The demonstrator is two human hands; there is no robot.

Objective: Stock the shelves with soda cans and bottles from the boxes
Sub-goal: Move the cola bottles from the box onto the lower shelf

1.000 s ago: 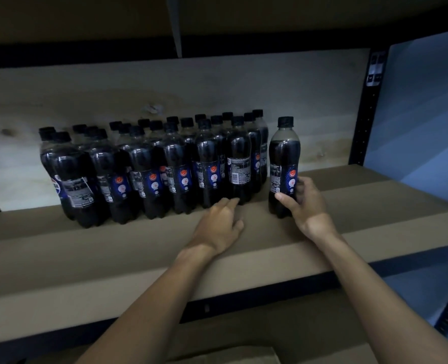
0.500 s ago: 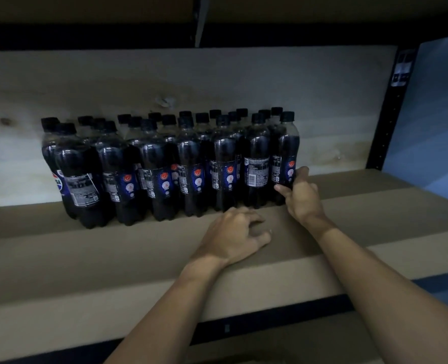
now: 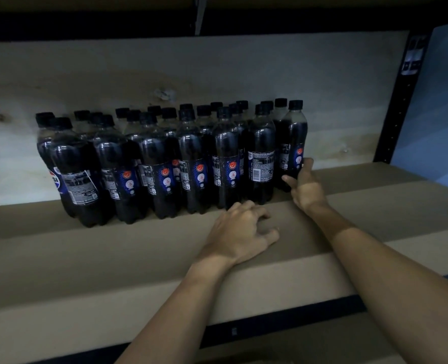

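Observation:
Several dark cola bottles [image 3: 162,164] with black caps and blue labels stand packed in rows on the brown shelf board [image 3: 86,258], against its pale back panel. The rightmost bottle [image 3: 292,143] stands upright at the right end of the group, touching its neighbours. My right hand [image 3: 305,186] holds this bottle low down, thumb on its right side and fingers across the base. My left hand [image 3: 240,232] rests on the shelf just in front of the front row, fingers loosely curled, holding nothing.
A black metal upright [image 3: 393,122] bounds the shelf on the right, with a blue wall [image 3: 438,106] beyond it. The shelf's dark front rail [image 3: 283,327] runs below my forearms. Bare board lies right of the bottles.
My right hand has slid the lone bottle left and back until it joined the right end of the group. My left hand drew back slightly and its fingers curled.

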